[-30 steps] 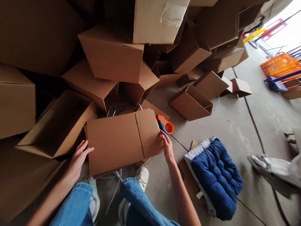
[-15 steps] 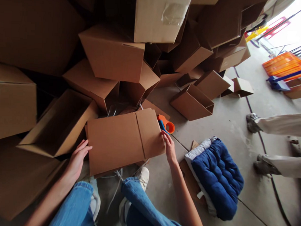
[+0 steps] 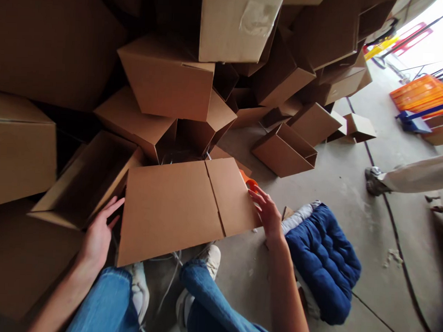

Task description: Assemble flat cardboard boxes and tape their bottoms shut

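A flattened brown cardboard box [image 3: 180, 208] is held up off the floor between my two hands, above my knees in blue jeans. My left hand [image 3: 97, 232] grips its left edge, thumb side on top and fingers along the edge. On the box's right edge sits my right hand [image 3: 268, 213], its fingers curled over the flap. An orange tape dispenser [image 3: 248, 180] peeks out just behind the flap, close to my right fingers.
A high heap of open and closed cardboard boxes [image 3: 166, 77] fills the left and back. A blue cushion [image 3: 323, 261] lies on the concrete floor at my right. Another person's leg and shoe [image 3: 406, 177] crosses at the far right. Orange crates [image 3: 416, 93] stand beyond.
The flattened box has been lifted toward me and now looks larger, hiding most of the tape dispenser. Both hands shifted outward along its edges. The other person has stepped further right.
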Tool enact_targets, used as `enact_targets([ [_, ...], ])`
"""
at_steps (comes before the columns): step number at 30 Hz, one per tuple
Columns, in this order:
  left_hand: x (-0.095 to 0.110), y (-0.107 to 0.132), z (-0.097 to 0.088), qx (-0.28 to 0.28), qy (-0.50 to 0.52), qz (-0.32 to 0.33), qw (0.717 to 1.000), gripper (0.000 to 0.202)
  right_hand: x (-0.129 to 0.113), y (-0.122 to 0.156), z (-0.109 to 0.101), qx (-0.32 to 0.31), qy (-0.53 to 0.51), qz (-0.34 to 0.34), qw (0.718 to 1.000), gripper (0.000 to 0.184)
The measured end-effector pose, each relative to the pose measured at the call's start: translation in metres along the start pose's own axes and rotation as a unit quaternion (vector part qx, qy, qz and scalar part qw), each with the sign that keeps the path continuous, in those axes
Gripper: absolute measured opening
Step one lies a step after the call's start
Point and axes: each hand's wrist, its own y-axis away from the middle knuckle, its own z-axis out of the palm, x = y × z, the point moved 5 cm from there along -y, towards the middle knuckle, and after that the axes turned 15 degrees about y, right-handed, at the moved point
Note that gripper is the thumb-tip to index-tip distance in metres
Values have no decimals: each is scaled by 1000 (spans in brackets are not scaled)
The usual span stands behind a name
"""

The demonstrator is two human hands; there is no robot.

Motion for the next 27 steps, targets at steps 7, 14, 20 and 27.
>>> enact_targets([
  [7, 43, 32, 21, -26, 56, 10, 998, 44, -29, 28, -1, 26, -141, -50, 988, 61],
  [14, 60, 49, 29, -6, 53, -10, 999, 53, -47, 45, 17, 15, -231, 23, 973, 57],
  [20, 87, 72, 32, -16, -52, -45, 997, 76, -62, 57, 12, -53, -247, 69, 965, 73],
  [27, 100, 69, 28, -16, -73, -46, 996, 93, -76, 71, 20, -9, -273, 23, 962, 88],
])
